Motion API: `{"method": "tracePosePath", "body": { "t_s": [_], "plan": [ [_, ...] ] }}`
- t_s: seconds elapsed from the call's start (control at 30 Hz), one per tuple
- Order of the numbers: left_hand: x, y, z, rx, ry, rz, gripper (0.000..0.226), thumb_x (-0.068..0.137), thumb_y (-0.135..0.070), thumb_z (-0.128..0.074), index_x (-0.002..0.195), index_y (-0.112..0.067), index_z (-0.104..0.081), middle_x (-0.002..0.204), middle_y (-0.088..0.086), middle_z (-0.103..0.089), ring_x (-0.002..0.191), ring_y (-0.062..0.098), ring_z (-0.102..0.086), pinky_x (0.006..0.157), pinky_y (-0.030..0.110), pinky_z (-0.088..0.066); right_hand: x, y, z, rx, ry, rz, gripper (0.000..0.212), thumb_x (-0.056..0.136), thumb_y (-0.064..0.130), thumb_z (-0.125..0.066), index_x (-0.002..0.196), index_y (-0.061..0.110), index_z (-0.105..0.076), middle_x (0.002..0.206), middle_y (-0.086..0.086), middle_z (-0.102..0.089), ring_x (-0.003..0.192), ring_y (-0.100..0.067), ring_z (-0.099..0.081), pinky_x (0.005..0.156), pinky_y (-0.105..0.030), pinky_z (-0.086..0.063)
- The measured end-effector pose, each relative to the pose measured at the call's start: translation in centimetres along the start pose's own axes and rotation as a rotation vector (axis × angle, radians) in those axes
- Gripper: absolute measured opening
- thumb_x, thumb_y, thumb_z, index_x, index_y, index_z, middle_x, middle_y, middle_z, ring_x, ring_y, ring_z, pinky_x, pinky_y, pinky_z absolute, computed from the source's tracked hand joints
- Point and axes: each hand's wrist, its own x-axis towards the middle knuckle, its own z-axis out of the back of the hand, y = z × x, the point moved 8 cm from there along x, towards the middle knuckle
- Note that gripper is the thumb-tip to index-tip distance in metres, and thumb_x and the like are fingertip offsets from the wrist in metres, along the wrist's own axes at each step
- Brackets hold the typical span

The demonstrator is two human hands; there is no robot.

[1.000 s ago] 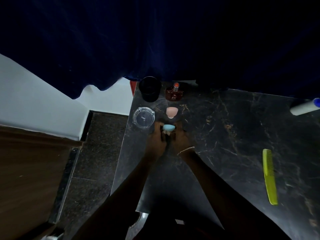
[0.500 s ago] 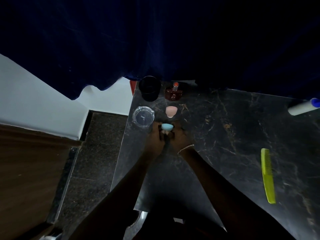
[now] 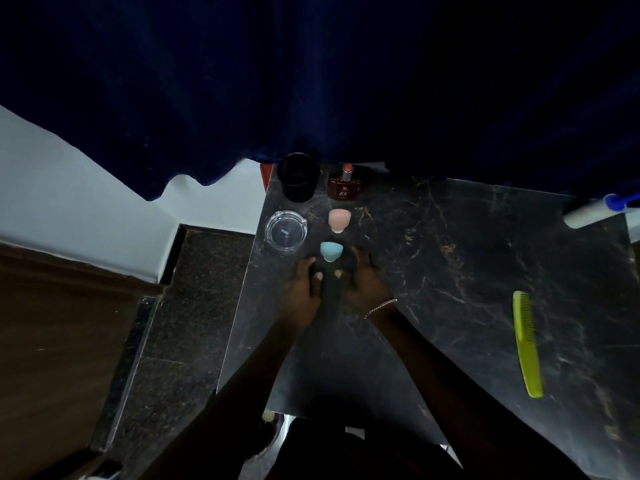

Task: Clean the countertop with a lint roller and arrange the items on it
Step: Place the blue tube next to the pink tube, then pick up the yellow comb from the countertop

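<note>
Meanwhile, left hand (image 3: pixel 304 289) & right hand (image 3: pixel 363 282) pinch blue sponge (image 3: pixel 330 251), setting it in line w/ pink sponge (image 3: pixel 339 219); lint roller (image 3: pixel 588 212) lies far right on countertop (image 3: pixel 450 271).

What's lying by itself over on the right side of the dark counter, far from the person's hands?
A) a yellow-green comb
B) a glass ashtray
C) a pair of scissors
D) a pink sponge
A: the yellow-green comb lies alone on the right of the countertop, while the glass ashtray and pink sponge sit at the left, near the hands; no scissors show.
</note>
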Motion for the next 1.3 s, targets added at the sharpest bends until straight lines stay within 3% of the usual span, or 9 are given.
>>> {"method": "tracePosePath", "body": {
  "t_s": [0.1,0.2,0.3,0.43,0.63,0.9,1.07,1.2,1.3],
  "plan": [
    [-2.1,-0.4,0.0,0.123,-0.002,-0.109,0.044,0.106,-0.030,-0.049,0.148,-0.015,-0.046,0.146,0.008,-0.055,0.128,0.025,-0.058,0.107,0.028,-0.042,-2.1,-0.9,1.0,-0.066,-0.018,0.039,0.073,0.092,0.043,-0.060,0.150,0.009,-0.031,0.153,-0.013,-0.039,0.142,-0.026,-0.038,0.117,-0.044,-0.033],
    [-3.9,-1.8,-0.9,0.335,-0.039,-0.302,0.048,0.105,-0.032,-0.051,0.149,-0.012,-0.050,0.158,0.012,-0.045,0.147,0.025,-0.043,0.120,0.038,-0.038,-4.6,-1.5,2.1,-0.251,-0.068,0.104,0.074,0.092,0.054,-0.051,0.149,0.011,-0.034,0.154,-0.013,-0.038,0.144,-0.029,-0.035,0.116,-0.048,-0.033],
    [-5.4,-2.7,-2.7,0.487,-0.026,-0.407,0.052,0.106,-0.041,-0.042,0.152,-0.018,-0.045,0.164,0.009,-0.037,0.153,0.024,-0.034,0.122,0.042,-0.034,-7.2,-2.5,3.5,-0.404,-0.118,0.117,0.074,0.094,0.059,-0.045,0.152,0.016,-0.032,0.159,-0.009,-0.032,0.147,-0.027,-0.030,0.113,-0.045,-0.034],
    [-6.5,-4.3,-6.1,0.523,0.050,-0.471,0.056,0.108,-0.047,-0.032,0.157,-0.021,-0.034,0.169,0.006,-0.026,0.155,0.023,-0.028,0.123,0.043,-0.033,-10.0,-4.9,5.7,-0.468,-0.153,0.106,0.074,0.094,0.061,-0.040,0.152,0.016,-0.031,0.159,-0.010,-0.033,0.148,-0.026,-0.030,0.109,-0.044,-0.037],
    [-7.8,-9.1,-12.4,0.559,0.114,-0.532,0.059,0.106,-0.048,-0.034,0.159,-0.021,-0.028,0.170,0.006,-0.021,0.156,0.024,-0.025,0.124,0.043,-0.031,-12.8,-10.3,10.7,-0.465,-0.194,0.029,0.075,0.092,0.059,-0.043,0.150,0.011,-0.035,0.156,-0.012,-0.036,0.144,-0.029,-0.036,0.107,-0.046,-0.040],
    [-9.9,-17.2,-22.4,0.567,0.174,-0.564,0.061,0.106,-0.048,-0.033,0.159,-0.018,-0.028,0.168,0.009,-0.026,0.155,0.027,-0.028,0.124,0.044,-0.033,-15.7,-18.0,19.4,-0.435,-0.295,-0.054,0.068,0.091,0.045,-0.058,0.142,0.003,-0.043,0.147,-0.018,-0.046,0.136,-0.036,-0.044,0.107,-0.046,-0.043],
    [-11.6,-20.6,-27.8,0.428,0.227,-0.466,0.060,0.105,-0.048,-0.035,0.158,-0.019,-0.030,0.165,0.008,-0.033,0.151,0.024,-0.035,0.121,0.041,-0.038,-17.3,-22.8,23.3,-0.307,-0.333,-0.186,0.059,0.090,0.035,-0.065,0.135,-0.001,-0.050,0.133,-0.023,-0.054,0.118,-0.040,-0.053,0.100,-0.043,-0.045],
    [-11.9,-20.8,-31.4,-0.005,0.298,-0.071,0.057,0.103,-0.045,-0.050,0.154,-0.020,-0.041,0.154,0.004,-0.049,0.138,0.020,-0.050,0.115,0.037,-0.043,-17.8,-26.6,25.2,-0.148,-0.321,-0.334,0.047,0.086,0.015,-0.069,0.128,0.000,-0.057,0.126,-0.024,-0.058,0.112,-0.041,-0.059,0.094,-0.036,-0.043],
    [-12.1,-20.8,-33.9,-0.154,0.328,0.159,0.044,0.102,-0.040,-0.057,0.139,-0.015,-0.057,0.135,0.007,-0.065,0.125,0.023,-0.061,0.104,0.028,-0.045,-18.3,-29.8,25.3,0.026,-0.252,-0.518,0.031,0.088,0.013,-0.066,0.117,0.000,-0.065,0.117,-0.021,-0.068,0.109,-0.037,-0.064,0.092,-0.034,-0.044]
  ]
}}
